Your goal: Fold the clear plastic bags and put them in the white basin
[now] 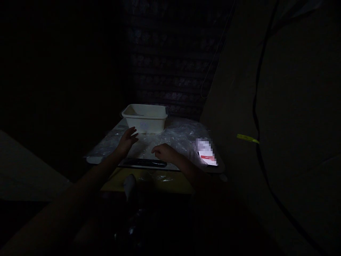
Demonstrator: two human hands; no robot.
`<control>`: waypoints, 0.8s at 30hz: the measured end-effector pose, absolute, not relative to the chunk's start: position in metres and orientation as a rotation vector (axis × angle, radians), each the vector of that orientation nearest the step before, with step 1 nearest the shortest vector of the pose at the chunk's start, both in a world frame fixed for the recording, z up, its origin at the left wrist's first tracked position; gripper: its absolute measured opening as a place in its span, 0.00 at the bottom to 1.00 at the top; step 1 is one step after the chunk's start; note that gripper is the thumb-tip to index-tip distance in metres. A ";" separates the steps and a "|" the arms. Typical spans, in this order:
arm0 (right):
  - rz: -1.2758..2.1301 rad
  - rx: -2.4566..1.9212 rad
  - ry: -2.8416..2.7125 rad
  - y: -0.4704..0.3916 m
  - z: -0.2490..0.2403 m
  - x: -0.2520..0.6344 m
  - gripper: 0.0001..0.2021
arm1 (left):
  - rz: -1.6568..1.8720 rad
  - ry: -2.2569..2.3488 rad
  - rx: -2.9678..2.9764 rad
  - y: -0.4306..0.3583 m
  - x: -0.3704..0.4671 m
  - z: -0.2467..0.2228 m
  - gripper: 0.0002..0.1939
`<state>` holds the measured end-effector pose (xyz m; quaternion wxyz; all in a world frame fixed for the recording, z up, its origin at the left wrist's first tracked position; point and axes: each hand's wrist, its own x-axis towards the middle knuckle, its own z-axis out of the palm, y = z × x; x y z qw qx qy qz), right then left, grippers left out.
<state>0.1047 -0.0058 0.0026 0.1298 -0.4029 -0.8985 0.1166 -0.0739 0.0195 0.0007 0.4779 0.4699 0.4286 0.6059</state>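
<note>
White tub (152,125) is standing on the far left part of the table (93,160), w/ clear plastic (183,133) lying loose to its right and nearer us. Progress-wise we're only guessing: nothing is looking clearly finished, and w/ the tub's inside too dim to read, we're not able to say how much is done or left. Our left hand (127,143) is hovering near the tub's front, fingers loosely spread, apparently holding nothing. Our right hand (165,153) is hanging over the near middle, fingers bent in; whether it's pinching any plastic, we're not able to tell. Dark strip (145,163) is lying along the near edge; a lit screen (208,158), prob. a phone, is glowing near right.
</note>
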 end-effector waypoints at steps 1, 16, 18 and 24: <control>0.340 -1.157 -2.629 -0.005 -0.002 0.104 0.14 | 1.480 1.033 1.116 0.018 -0.073 0.002 0.23; -0.130 -1.101 -2.795 -0.005 -0.010 0.093 0.15 | 1.044 1.134 1.184 0.005 -0.077 0.002 0.19; -0.124 -1.060 -2.821 -0.006 -0.013 0.093 0.16 | 1.011 1.140 1.195 0.007 -0.077 0.000 0.21; -0.050 -1.076 -2.839 -0.005 -0.021 0.094 0.18 | 0.972 1.153 1.177 0.015 -0.080 -0.003 0.27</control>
